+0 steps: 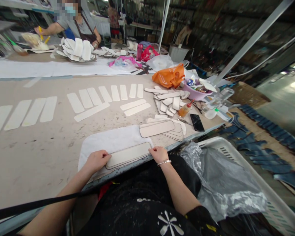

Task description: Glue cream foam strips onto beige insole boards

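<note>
Though its ends are partly hidden, pale strip, pinched by left hand, right hand

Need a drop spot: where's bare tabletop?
Bare beige tabletop: left of the white rounded sheet, this side of the flat cream strips; smaller gap between sheet and strips. Crowded: right end, orange plastic bag, lilac plastic basin, black rectangular phone.

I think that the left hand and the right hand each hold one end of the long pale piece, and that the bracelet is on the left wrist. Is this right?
Not quite: the head view shows the bracelet on the right wrist. The left hand and right hand do hold the long pale piece.
</note>
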Demonstrator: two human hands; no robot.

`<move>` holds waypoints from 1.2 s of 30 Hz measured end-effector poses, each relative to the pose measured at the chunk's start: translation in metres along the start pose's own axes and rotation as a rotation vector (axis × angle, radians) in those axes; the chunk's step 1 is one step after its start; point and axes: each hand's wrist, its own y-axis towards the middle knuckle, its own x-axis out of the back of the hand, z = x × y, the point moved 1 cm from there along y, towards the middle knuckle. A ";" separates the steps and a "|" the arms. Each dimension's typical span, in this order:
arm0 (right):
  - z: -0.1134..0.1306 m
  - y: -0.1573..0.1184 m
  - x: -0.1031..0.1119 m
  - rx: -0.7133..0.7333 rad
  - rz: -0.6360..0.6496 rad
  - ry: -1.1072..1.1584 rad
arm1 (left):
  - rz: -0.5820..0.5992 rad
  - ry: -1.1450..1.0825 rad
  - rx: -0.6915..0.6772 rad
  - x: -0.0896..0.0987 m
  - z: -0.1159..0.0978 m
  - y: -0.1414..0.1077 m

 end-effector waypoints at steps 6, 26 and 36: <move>0.001 0.000 0.000 -0.009 0.002 0.000 | -0.013 0.000 0.015 -0.005 0.003 0.000; 0.002 0.000 0.001 -0.004 0.022 -0.012 | -0.459 0.007 -0.785 -0.042 0.053 -0.042; 0.005 0.002 0.001 -0.035 0.025 -0.035 | -0.500 0.068 -0.930 -0.049 0.065 -0.031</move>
